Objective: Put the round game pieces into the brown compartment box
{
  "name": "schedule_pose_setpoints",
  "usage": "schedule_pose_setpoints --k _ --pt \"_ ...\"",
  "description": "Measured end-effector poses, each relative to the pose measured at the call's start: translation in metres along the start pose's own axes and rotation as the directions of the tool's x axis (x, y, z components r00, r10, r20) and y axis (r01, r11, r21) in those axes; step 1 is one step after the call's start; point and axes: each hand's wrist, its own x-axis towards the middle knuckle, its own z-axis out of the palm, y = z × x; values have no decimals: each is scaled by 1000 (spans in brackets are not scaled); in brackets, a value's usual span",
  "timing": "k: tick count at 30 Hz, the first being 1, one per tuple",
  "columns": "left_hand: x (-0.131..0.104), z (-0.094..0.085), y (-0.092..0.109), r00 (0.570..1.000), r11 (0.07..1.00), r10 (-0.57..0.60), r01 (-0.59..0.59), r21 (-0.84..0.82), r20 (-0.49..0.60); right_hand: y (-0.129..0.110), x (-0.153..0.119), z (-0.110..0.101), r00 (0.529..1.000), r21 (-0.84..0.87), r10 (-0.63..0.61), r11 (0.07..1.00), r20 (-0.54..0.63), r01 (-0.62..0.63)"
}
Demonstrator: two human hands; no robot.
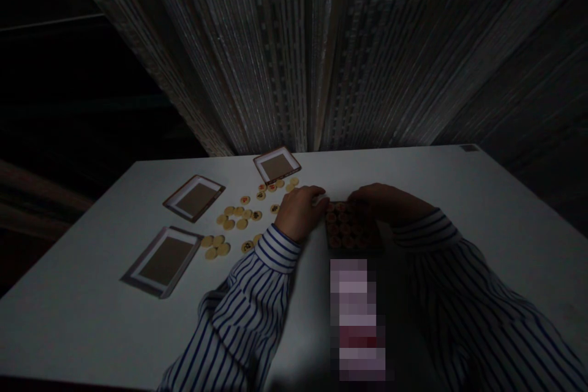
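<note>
A dark, shallow box [378, 246] lies in front of me with rows of round Chinese chess pieces [345, 228] in it. My left hand [301, 211] is beside the box's far left corner, fingers curled and thumb toward the fingertips. Something pale shows between them, too dim to name. At the far right of the box is my right hand [390, 202], its closed fingertips at the far edge and its palm shading the right-hand pieces. Whatever it holds is hidden. Loose Chinese chess pieces [241, 224] lie scattered left of my left hand, some with red or dark markings.
Three flat, clear-topped cases with pale borders lie on the white table [96, 245]: a near-left case [166, 260], a middle case [196, 197] and a far case [277, 165]. A striped curtain [312, 61] hangs behind the table. A blurred pinkish patch [356, 318] covers part of the near area.
</note>
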Motion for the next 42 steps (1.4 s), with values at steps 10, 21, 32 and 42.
schedule_pose_setpoints --k 10,21,32,42 --pt "0 -1 -3 999 1000 21 -22 -20 -32 -2 -4 -12 987 -76 26 996 -156 -38" --pt "-2 -6 -1 997 998 24 -28 -54 -69 -7 -16 -23 971 -111 31 992 -237 -59" --pt "-4 -9 -1 998 997 41 -44 -63 -41 -13 -20 -31 956 -130 16 990 -293 -56" --pt "-7 -15 2 998 998 67 -67 6 17 -17 -21 -33 958 -144 17 988 -286 -60"
